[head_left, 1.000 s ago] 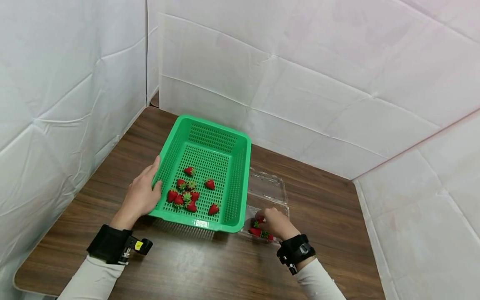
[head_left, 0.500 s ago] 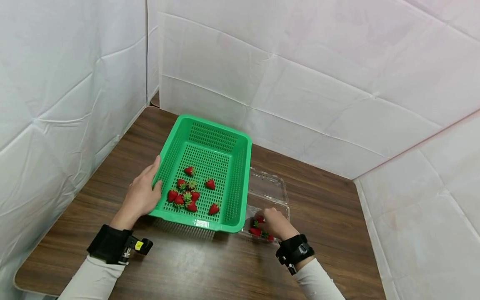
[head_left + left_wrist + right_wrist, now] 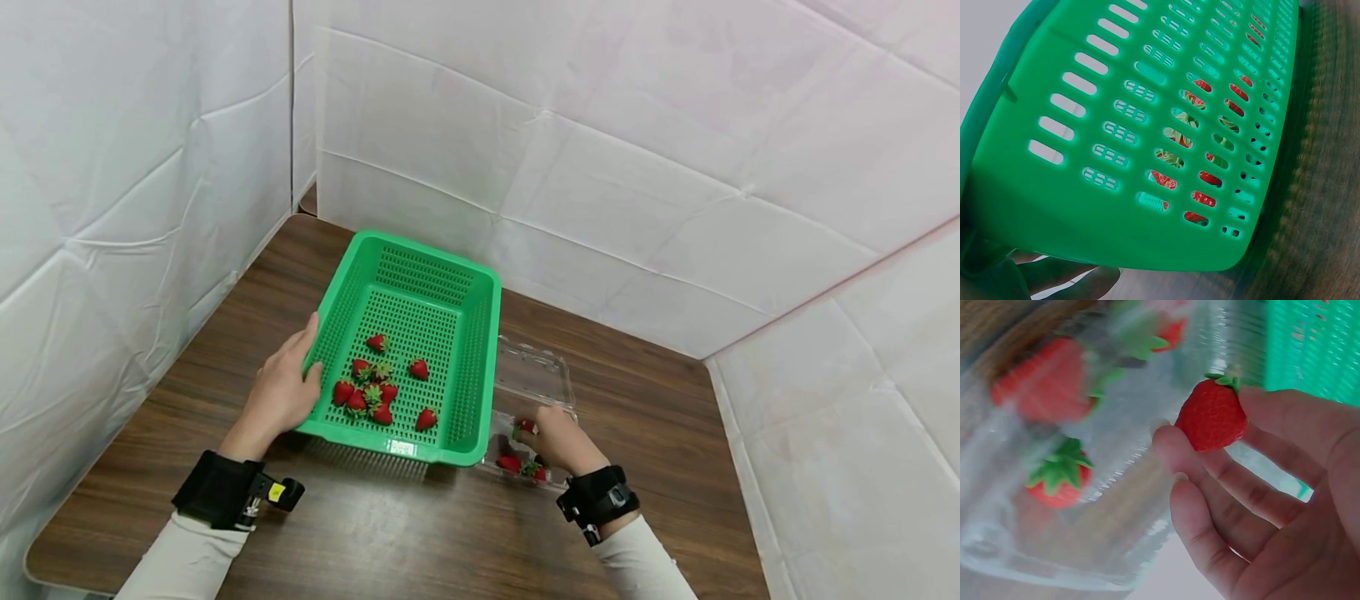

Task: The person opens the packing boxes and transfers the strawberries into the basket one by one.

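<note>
A green perforated basket [image 3: 471,367] sits on the wooden table and holds several strawberries [image 3: 372,393]. My left hand [image 3: 283,387] grips its left rim, thumb inside; the left wrist view shows the basket wall [image 3: 1085,187] close up with fingers [image 3: 1060,275] under it. Right of the basket lies a clear plastic clamshell [image 3: 534,375] with its lid open. My right hand [image 3: 558,440] is over the clamshell and pinches one strawberry [image 3: 1212,414] between thumb and fingers. Other strawberries [image 3: 1041,384] lie in the clamshell tray [image 3: 1035,550] below.
White padded walls [image 3: 600,167] close in the table on the left, back and right. The bare wooden tabletop [image 3: 420,533] stretches in front of the basket. Black wrist straps [image 3: 217,492] sit on both forearms.
My right hand has risen slightly from the clamshell with a strawberry pinched in its fingers. The left hand and the basket have stayed in place.
</note>
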{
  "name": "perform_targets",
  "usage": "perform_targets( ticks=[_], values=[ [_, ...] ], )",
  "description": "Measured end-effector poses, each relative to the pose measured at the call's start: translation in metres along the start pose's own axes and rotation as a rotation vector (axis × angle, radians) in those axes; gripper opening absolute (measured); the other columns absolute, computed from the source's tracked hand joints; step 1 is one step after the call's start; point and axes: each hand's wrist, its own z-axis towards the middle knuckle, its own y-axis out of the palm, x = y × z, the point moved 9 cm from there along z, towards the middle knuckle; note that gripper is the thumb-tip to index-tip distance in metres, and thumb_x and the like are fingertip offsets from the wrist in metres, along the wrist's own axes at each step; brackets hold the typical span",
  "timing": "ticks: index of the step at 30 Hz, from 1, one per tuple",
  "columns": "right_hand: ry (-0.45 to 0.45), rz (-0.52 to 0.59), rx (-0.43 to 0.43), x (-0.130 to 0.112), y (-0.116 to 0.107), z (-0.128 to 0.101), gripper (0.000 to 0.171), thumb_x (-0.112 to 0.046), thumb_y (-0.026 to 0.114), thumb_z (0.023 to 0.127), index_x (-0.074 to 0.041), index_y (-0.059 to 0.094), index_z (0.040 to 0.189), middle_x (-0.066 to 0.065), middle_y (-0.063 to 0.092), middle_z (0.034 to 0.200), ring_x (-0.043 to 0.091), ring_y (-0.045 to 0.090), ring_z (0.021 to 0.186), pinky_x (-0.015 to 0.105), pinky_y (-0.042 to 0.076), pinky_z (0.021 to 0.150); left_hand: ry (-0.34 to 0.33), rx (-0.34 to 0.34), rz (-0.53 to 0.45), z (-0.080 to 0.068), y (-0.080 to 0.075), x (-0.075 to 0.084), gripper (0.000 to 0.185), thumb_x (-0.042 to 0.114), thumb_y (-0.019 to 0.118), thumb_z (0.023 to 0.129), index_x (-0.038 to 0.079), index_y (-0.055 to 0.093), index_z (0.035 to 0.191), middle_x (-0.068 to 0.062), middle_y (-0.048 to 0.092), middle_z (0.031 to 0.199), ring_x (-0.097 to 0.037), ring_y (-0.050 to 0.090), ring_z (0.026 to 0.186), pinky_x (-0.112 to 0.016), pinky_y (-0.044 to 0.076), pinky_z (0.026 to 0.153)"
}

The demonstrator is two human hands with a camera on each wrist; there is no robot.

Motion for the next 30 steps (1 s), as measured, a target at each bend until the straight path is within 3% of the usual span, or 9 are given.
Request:
perform_targets(
  ticks=[5,11,18,25,30],
  values=[
    [-0.036,-0.004,0.045,-0.012,-0.015,0.001,0.016,-0.011,0.065,0.092,-0.008,0.072,0.106,0.005,0.072,0.091,0.008,0.063,0.069,0.022,0.049,0.059,0.002,-0.001,-0.003,0.000,0.000,0.000,0.071,0.007,0.042,0.101,0.017,0.000,0.157,-0.028,0.024,0.155,-0.053,0.037,0.130,-0.069,0.031,0.101],
    [-0.081,0.023,0.072,-0.029,-0.032,-0.001,0.022,-0.010,0.063,0.094,-0.010,0.068,0.115,0.004,0.071,0.096,0.011,0.067,0.076,0.019,0.051,0.063,0.000,-0.001,-0.004,0.000,0.000,0.000,0.071,0.007,0.042,0.101,0.016,0.001,0.157,-0.028,0.024,0.155,-0.054,0.038,0.129,-0.070,0.029,0.101],
    [-0.141,0.010,0.104,-0.051,-0.053,0.001,0.017,-0.011,0.062,0.095,-0.011,0.070,0.110,0.004,0.070,0.091,0.005,0.061,0.068,0.019,0.047,0.057,0.001,-0.005,0.001,0.000,0.001,0.000,0.071,0.007,0.042,0.101,0.016,0.000,0.157,-0.028,0.024,0.155,-0.053,0.039,0.129,-0.069,0.032,0.099],
    [-0.170,0.036,0.126,-0.063,-0.068,0.007,0.012,-0.013,0.059,0.097,-0.017,0.070,0.098,-0.005,0.069,0.083,0.000,0.057,0.062,0.019,0.044,0.055,-0.003,-0.012,0.003,0.001,0.001,-0.001,0.071,0.007,0.042,0.101,0.017,-0.001,0.157,-0.028,0.024,0.156,-0.054,0.039,0.128,-0.069,0.032,0.099],
    [-0.229,0.019,0.149,-0.075,-0.075,0.014,0.019,-0.011,0.056,0.098,-0.011,0.073,0.108,0.000,0.073,0.092,-0.002,0.057,0.064,0.019,0.043,0.055,0.003,-0.007,-0.003,0.001,0.000,0.000,0.070,0.007,0.042,0.101,0.015,0.001,0.157,-0.028,0.024,0.155,-0.054,0.037,0.130,-0.070,0.031,0.100]
  ],
)
